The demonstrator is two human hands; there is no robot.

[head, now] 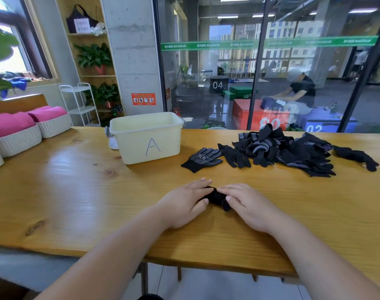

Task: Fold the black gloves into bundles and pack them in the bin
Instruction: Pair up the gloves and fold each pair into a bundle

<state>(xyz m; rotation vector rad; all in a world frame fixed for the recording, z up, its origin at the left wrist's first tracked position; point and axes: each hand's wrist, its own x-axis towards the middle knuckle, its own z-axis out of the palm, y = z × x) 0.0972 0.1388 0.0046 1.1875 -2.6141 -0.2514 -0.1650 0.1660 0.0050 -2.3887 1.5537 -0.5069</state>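
Wooden tabletop (76, 191) in front of a glass partition (228, 94), seen from the head camera. We find the glove bundle (217, 197) near the front edge. The left hand (184, 204) and right hand (249, 208) lie flat over it from either side, fingers nearly straight, fingertips almost meeting on top, thumbs set against its near side. We read this as pressing down rather than pinching. The cream bin (148, 139), marked "A", stands well apart toward the back left, and we cannot see its floor. To the right lies the loose pile of gloves (292, 150), with a single glove (203, 159) flat just beside it, dotted palm up. We judge the knit fabric to be light, soft and springy, so a released roll may well loosen. The dotted palms probably give some friction. We would take hold across the middle of the bundle, fingers over the top and thumb beneath, so that the loose end stays trapped on the way to the bin. White baskets (18, 141) of pink cloth sit at the far left.
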